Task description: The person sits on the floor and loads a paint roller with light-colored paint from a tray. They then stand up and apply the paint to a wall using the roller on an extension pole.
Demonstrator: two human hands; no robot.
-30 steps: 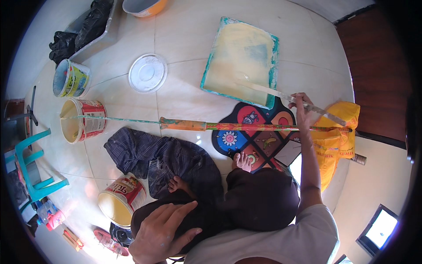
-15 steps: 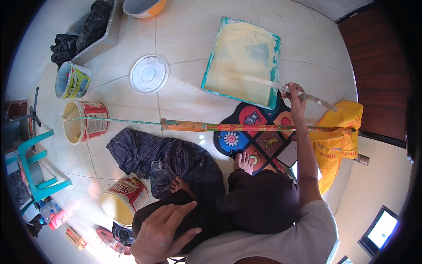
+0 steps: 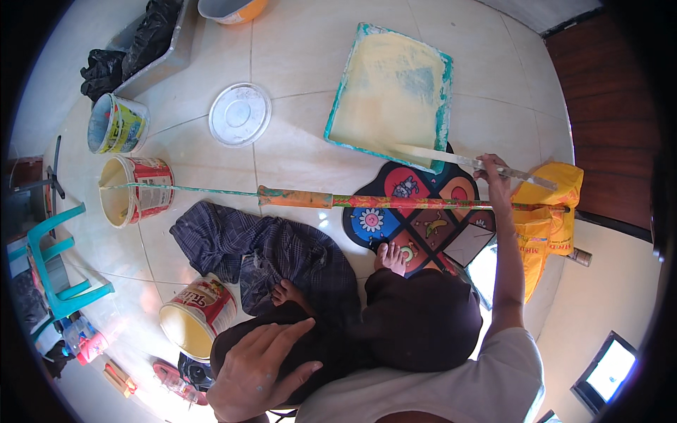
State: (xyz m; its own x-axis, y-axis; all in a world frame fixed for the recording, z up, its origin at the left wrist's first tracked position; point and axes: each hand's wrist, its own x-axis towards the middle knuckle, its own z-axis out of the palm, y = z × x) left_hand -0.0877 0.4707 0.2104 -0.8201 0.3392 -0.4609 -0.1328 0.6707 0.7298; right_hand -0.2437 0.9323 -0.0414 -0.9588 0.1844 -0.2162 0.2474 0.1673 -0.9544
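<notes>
My right hand [image 3: 493, 171] is closed around a long flat stick [image 3: 451, 155] with pale paint on it. The stick's far end reaches over the near edge of a teal paint tray [image 3: 446, 106], whose bottom is coated with cream paint [image 3: 381, 84]. My left hand [image 3: 257, 370] lies on my left knee, thumb and fingers stretched out, holding nothing. Between me and the tray stretches a long pole [image 3: 296, 198] with an orange section; its thin paint-stained end crosses a red-and-white bucket [image 3: 151, 189] at the left.
Another red-and-white bucket [image 3: 204, 310] stands near my left knee, beside a dark checked cloth [image 3: 282, 254]. Further off are a yellow-green bucket [image 3: 130, 127], a round lid [image 3: 240, 115] and an orange basin [image 3: 247, 10]. A colourful mat [image 3: 370, 220] and yellow bag [image 3: 564, 183] lie right.
My right hand has moved right and toward me with the stick. The stick's end has slid from the middle of the tray to its near edge. My left hand stays put.
</notes>
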